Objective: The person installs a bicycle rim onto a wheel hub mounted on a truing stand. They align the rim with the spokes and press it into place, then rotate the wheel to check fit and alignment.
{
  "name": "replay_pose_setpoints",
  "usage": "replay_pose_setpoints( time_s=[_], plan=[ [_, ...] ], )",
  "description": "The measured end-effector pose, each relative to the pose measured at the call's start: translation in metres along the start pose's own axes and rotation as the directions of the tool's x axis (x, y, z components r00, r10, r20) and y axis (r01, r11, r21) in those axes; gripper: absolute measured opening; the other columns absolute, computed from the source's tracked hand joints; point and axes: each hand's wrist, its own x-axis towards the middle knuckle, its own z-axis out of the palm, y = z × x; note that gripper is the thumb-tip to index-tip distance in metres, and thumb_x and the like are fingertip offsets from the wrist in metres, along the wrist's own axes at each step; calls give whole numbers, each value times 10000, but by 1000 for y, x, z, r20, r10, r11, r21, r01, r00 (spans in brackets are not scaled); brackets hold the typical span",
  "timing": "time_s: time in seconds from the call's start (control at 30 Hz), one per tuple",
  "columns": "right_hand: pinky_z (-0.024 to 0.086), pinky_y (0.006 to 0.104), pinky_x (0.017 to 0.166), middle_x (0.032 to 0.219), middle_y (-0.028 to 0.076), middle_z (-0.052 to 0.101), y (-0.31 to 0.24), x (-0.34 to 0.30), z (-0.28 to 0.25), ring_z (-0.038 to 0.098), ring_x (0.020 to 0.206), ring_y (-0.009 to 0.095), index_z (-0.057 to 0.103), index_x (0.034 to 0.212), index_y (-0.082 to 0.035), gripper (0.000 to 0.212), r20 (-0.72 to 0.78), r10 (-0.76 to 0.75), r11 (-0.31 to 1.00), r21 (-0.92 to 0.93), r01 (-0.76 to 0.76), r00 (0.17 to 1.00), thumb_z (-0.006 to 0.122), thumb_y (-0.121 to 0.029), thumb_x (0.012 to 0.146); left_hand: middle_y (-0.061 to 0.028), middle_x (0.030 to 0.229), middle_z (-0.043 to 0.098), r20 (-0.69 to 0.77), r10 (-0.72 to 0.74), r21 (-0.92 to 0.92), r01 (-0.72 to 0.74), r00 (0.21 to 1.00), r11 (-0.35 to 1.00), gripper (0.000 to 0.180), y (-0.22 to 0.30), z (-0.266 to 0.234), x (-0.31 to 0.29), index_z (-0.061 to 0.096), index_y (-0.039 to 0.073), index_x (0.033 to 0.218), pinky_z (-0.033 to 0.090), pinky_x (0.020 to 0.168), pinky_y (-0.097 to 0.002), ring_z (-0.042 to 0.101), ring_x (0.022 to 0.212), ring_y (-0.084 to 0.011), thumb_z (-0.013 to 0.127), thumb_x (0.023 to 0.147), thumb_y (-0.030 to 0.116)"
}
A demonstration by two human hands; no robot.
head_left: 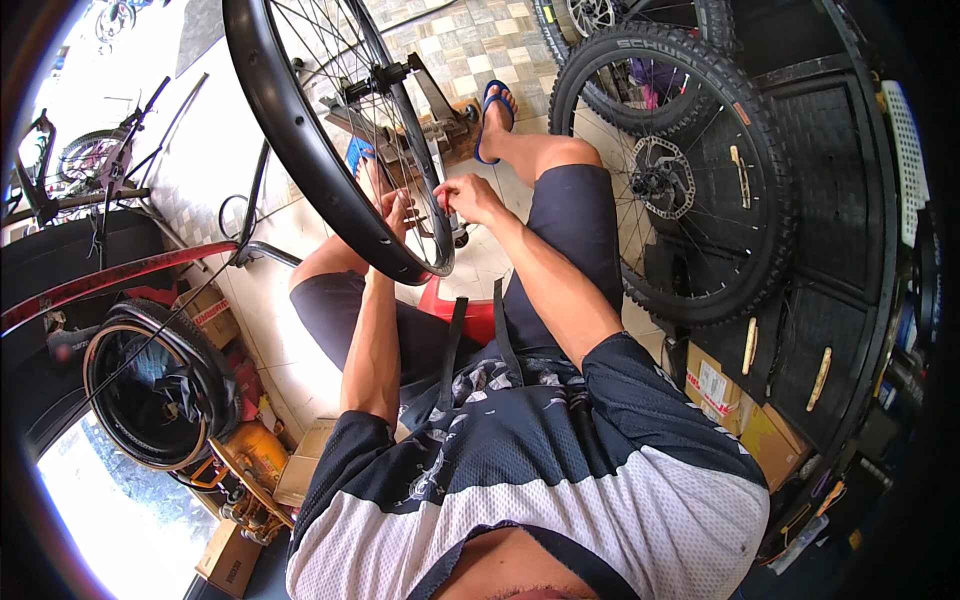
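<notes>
In front of me a bare black bicycle wheel rim (285, 125) stands upright, tireless, with thin spokes running to its black hub (377, 82). The hub sits at a metal wheel stand (440, 105) with a brownish base. My left hand (398, 212) is at the lower part of the wheel, partly behind the rim, its fingers pinched together by the spokes. On the wheel's other side, my right hand (470, 198) has curled fingers with the tips close to the rim. What either hand pinches is too small or hidden to make out.
Bicycle wheels with knobby tires (775, 200) lean against black drawers (820, 130) on the right. To the left are a red bar (150, 268), a tire bundle (215, 390) and cardboard boxes (232, 555). A red stool (478, 318) is under me.
</notes>
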Motion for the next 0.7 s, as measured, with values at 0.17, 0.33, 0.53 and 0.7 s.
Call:
replay_pose_setpoints(
  time_s=[0.17, 0.33, 0.53, 0.7],
  plan=[
    [544, 294, 670, 797, 90, 758, -1, -5, 8, 697, 684, 139, 764, 1092, -10, 261, 55, -26, 996, -90, 30, 998, 596, -37, 895, -37, 932, 677, -29, 0, 86, 2, 1000, 996, 355, -15, 4, 5, 633, -4, 1206, 565, 646, -300, 656, 762, -130, 704, 999, 276],
    [543, 294, 672, 816, 90, 755, 0, -4, 7, 687, 700, 128, 754, 1060, 13, 242, 196, -69, 998, 25, 65, 978, 577, -13, 896, -41, 816, 681, 7, 16, 155, -17, 1000, 988, 326, -11, 7, 2, 669, -34, 1052, 492, 574, -258, 616, 674, -101, 737, 978, 276],
    [545, 279, 682, 864, 52, 753, 2, -3, 13, 676, 734, 114, 739, 1098, -3, 291, 310, -78, 994, 103, 48, 948, 529, 30, 899, -42, 794, 699, 36, 83, 140, -87, 996, 986, 270, -1, 10, -7, 671, -32, 1012, 485, 595, -248, 624, 677, -94, 701, 1004, 237],
    [549, 280, 705, 919, 28, 755, -9, -6, 5, 680, 809, 102, 745, 1115, -47, 278, 439, -59, 992, 130, 2, 896, 556, -24, 912, -48, 826, 717, 61, 130, 165, -139, 990, 977, 281, -3, 8, -6, 665, -21, 1049, 511, 606, -253, 654, 700, -108, 707, 998, 252]
  ],
)
